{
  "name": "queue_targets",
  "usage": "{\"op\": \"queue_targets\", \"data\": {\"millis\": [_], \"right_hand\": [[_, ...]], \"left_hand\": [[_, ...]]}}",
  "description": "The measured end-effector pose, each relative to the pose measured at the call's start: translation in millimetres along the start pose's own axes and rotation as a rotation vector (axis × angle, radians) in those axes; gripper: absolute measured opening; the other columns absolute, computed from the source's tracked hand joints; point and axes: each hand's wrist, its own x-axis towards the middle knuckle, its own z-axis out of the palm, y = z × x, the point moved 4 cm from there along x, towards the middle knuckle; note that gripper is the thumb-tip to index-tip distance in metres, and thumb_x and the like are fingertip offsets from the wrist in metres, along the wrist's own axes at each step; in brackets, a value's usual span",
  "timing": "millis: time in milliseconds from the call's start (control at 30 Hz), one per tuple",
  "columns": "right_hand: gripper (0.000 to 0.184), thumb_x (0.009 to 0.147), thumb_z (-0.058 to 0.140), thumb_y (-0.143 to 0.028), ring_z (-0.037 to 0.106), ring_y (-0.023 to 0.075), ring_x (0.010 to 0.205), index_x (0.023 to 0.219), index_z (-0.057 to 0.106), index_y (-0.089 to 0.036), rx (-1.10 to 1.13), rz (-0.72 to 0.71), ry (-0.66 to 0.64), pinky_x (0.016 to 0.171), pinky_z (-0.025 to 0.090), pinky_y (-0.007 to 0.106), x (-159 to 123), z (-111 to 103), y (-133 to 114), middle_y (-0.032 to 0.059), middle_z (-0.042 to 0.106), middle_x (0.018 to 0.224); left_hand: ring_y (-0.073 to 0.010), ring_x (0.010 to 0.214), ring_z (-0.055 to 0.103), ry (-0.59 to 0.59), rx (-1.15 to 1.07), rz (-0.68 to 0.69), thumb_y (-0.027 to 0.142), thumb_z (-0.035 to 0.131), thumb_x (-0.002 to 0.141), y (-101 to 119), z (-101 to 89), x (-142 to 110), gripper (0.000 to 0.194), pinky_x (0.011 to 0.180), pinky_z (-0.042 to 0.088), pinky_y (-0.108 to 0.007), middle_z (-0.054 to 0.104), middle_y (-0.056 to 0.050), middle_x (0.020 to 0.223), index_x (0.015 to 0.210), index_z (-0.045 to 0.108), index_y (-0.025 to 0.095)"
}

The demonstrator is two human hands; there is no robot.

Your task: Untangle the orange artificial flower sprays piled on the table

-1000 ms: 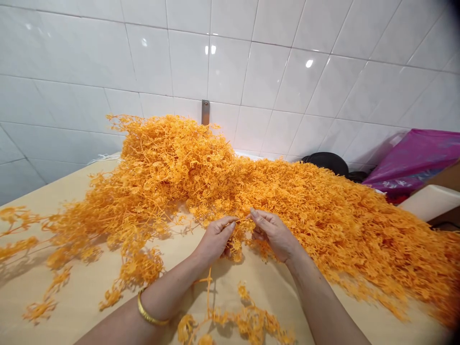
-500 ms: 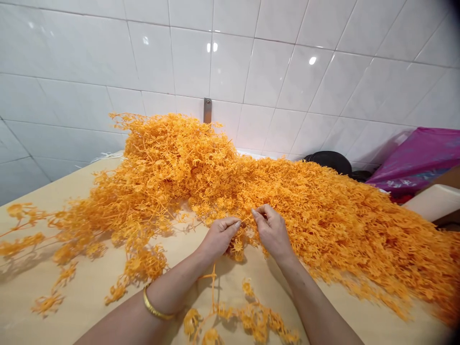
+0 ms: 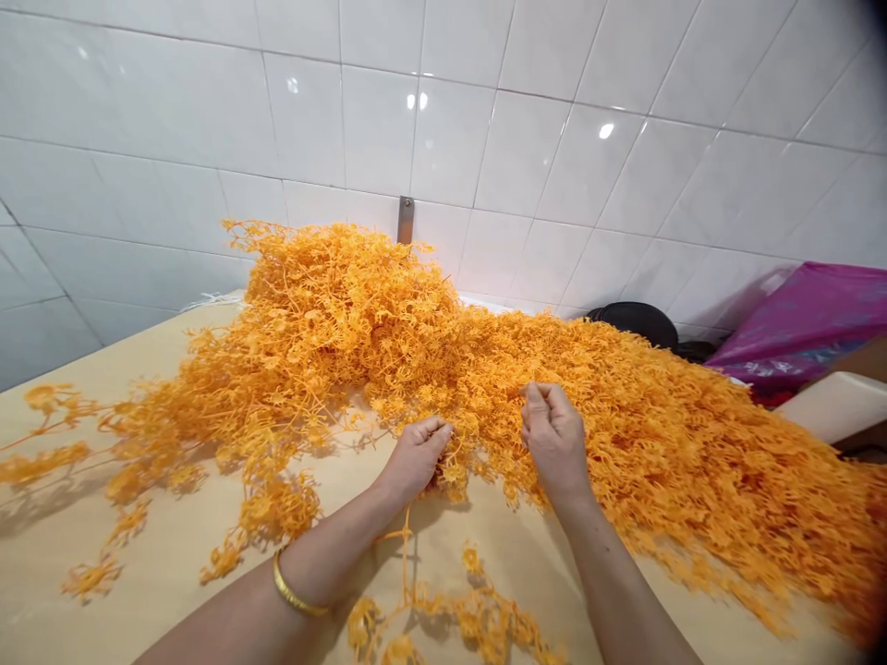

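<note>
My left hand (image 3: 411,462) is closed, thumb against the fingers, on the stem of an orange plastic flower sprig (image 3: 407,563). The stem drops below the hand to blossoms (image 3: 495,623) near the bottom edge, and more florets (image 3: 454,473) hang beside the fingertips. To the right, my right hand (image 3: 556,448) is raised in a pinch in front of the orange heap. Whatever its fingertips hold is too small to make out. A tall tangled pile of orange sprigs (image 3: 339,305) stands behind the left hand; a wide lower heap (image 3: 679,434) spreads rightward.
Loose sprigs (image 3: 267,508) lie on the pale tabletop (image 3: 48,573) at the left. A white tiled wall (image 3: 457,139) with a metal bracket (image 3: 406,220) rises behind. A black round object (image 3: 637,323), purple cloth (image 3: 810,319) and white roll (image 3: 835,406) sit at the right.
My right hand has moved right and slightly up, widening the distance from the left hand. The left hand has shifted slightly left, keeping its hold on the sprig.
</note>
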Motion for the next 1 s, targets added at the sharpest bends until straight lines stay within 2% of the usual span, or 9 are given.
{"op": "queue_targets", "data": {"millis": [100,200,333,433,567,700,800,900,1000], "right_hand": [[0.030,0.073,0.049,-0.047,0.031,0.0072,0.044,0.064,0.046,-0.018,-0.107,0.020,-0.150,0.043,0.026,0.021,-7,14,-7,-0.0058,0.035,0.050],[0.029,0.067,0.055,-0.047,0.033,0.0081,0.045,0.066,0.049,-0.018,-0.244,0.000,-0.272,0.045,0.026,0.021,-13,25,-7,-0.0061,0.037,0.049],[0.027,0.076,0.045,-0.041,0.034,0.0086,0.046,0.061,0.043,-0.019,-0.338,-0.078,-0.309,0.046,0.024,0.022,-17,33,-4,-0.0053,0.038,0.048],[0.029,0.080,0.038,-0.036,0.031,0.0083,0.044,0.057,0.037,-0.019,-0.317,-0.099,-0.172,0.045,0.023,0.022,-15,29,-4,-0.0056,0.034,0.047],[0.030,0.080,0.040,-0.037,0.029,0.0081,0.043,0.057,0.036,-0.019,-0.257,-0.065,0.009,0.045,0.023,0.023,-15,27,-5,-0.0057,0.034,0.047],[0.031,0.077,0.045,-0.042,0.031,0.0075,0.044,0.057,0.038,-0.019,0.014,0.098,0.088,0.043,0.026,0.022,-14,26,0,-0.0058,0.034,0.048],[0.030,0.077,0.042,-0.046,0.031,0.0070,0.042,0.062,0.038,-0.020,0.231,0.196,0.178,0.042,0.031,0.021,-3,7,4,-0.0069,0.032,0.050],[0.030,0.079,0.035,-0.048,0.026,0.0063,0.041,0.065,0.033,-0.021,0.341,0.160,0.432,0.043,0.033,0.022,9,-25,8,-0.0087,0.024,0.051],[0.024,0.076,0.042,-0.043,0.035,0.0083,0.045,0.071,0.042,-0.020,0.114,0.116,0.435,0.048,0.036,0.025,12,-34,12,-0.0056,0.034,0.055]], "left_hand": [[-0.0037,0.034,0.032,-0.001,0.002,0.017,0.046,0.050,0.069,2,1.1,-1,0.030,0.035,0.028,-0.017,0.037,0.007,0.046,0.064,0.044,0.017],[-0.0045,0.034,0.033,-0.015,0.017,0.018,0.044,0.048,0.072,2,2.4,-2,0.027,0.034,0.026,-0.017,0.038,0.006,0.045,0.067,0.047,0.017],[-0.0041,0.039,0.032,-0.079,0.018,0.081,0.039,0.050,0.072,6,5.2,-2,0.027,0.038,0.025,-0.017,0.037,0.005,0.047,0.062,0.048,0.015],[-0.0033,0.042,0.028,-0.140,0.014,0.138,0.038,0.052,0.071,12,8.7,-3,0.031,0.040,0.021,-0.018,0.032,0.005,0.047,0.054,0.043,0.014],[-0.0035,0.041,0.023,-0.191,0.012,0.129,0.038,0.051,0.072,16,14.7,-5,0.033,0.040,0.017,-0.019,0.028,0.006,0.046,0.052,0.038,0.015],[-0.0036,0.041,0.023,-0.227,0.026,0.127,0.039,0.050,0.072,17,17.3,-5,0.034,0.040,0.017,-0.019,0.028,0.006,0.045,0.052,0.035,0.016],[-0.0032,0.040,0.023,-0.201,0.033,0.128,0.042,0.051,0.070,16,11.2,-5,0.036,0.039,0.017,-0.019,0.028,0.006,0.044,0.051,0.034,0.016],[-0.0027,0.037,0.023,-0.130,0.034,0.075,0.045,0.051,0.069,12,1.5,-3,0.035,0.037,0.016,-0.018,0.030,0.007,0.043,0.054,0.038,0.016],[-0.0023,0.034,0.024,-0.119,0.021,0.044,0.047,0.051,0.069,11,-2.0,-3,0.036,0.035,0.018,-0.017,0.032,0.007,0.043,0.056,0.040,0.016]]}}
